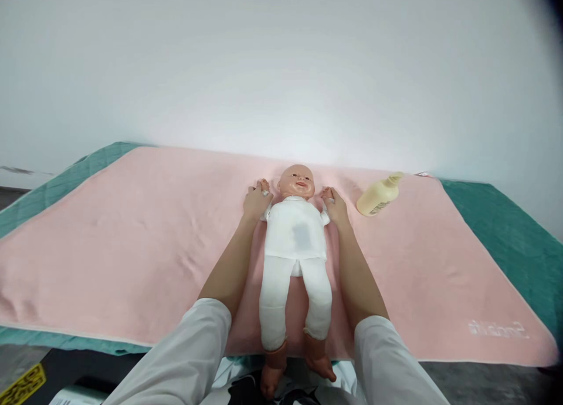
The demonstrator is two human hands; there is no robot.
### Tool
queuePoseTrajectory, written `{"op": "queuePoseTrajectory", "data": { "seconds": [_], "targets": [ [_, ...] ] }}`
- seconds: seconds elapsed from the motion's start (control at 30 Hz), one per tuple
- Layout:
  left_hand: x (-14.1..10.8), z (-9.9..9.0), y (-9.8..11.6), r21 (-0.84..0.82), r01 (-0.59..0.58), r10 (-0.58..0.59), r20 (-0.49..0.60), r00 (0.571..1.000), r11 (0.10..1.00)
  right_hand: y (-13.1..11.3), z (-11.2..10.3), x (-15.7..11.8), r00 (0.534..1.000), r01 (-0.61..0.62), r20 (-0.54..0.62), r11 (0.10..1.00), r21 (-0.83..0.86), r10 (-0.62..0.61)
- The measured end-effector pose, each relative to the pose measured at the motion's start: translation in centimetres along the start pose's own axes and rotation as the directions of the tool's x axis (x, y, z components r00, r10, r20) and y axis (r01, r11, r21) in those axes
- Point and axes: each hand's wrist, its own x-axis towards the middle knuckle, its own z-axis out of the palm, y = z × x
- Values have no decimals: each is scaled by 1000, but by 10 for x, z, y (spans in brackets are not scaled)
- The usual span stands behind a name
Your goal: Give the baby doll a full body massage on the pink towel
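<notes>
Head view: person at near side, both arms out fwd, one each side of a baby doll (295, 232), pale sleeves (176, 358) ending nr the elbows. Doll's face-up on a pink blanket (132, 240), approx mid-width, head at far end, feet twd the person & past the near edge. It has a white top w/ a greyish patch on the front, white trousers, and bare feet (273, 374) of a darker brown than the face. Legs slightly apart.

L hand (258, 202): fingers curled in, pinching the doll's hand on that side, tips of the small hand showing above. R hand (335, 206): same on the other side, fingers closed round the doll's other hand. Both doll arms are bent up, its hands approx level w/ its head. Thumb positions partly hidden, can't tell exactly.

Pale yellow bottle (377, 198) lies on its side on the blanket, R of the R hand & well apart from it, top end pointing away to the R; dark print on its side, too small to read. Green quilted pad (505, 229) shows under the blanket at L & R ends and along part of the near edge. White lettering (497, 330) nr the blanket's near R corner, illegible. Pale wall (281, 70) right behind. Bottom L: yellow label (23, 385) w/ black pattern.
</notes>
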Motion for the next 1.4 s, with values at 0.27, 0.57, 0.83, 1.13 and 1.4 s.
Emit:
{"op": "queuePoseTrajectory", "data": {
  "seconds": [0.27,0.57,0.83,1.13,1.4],
  "targets": [
    [-6,-17,2,-453,-66,-45,-230,972,889,-14,-15,-1,989,-9,-138,962,274,49],
    [-31,-66,11,-297,-170,44,-388,921,940,-51,-70,-19,982,-23,-174,954,299,78],
    [-102,-91,-2,-80,-86,50,-377,925,993,-76,-95,-96,955,-41,-294,999,-35,29],
    [-181,-70,-46,110,63,-34,-241,970,992,-73,-83,-191,935,-194,-308,980,-36,173],
    [-204,-38,-57,169,27,8,-205,979,985,-52,-68,-219,941,-302,-209,940,-159,267]
  ]
}}
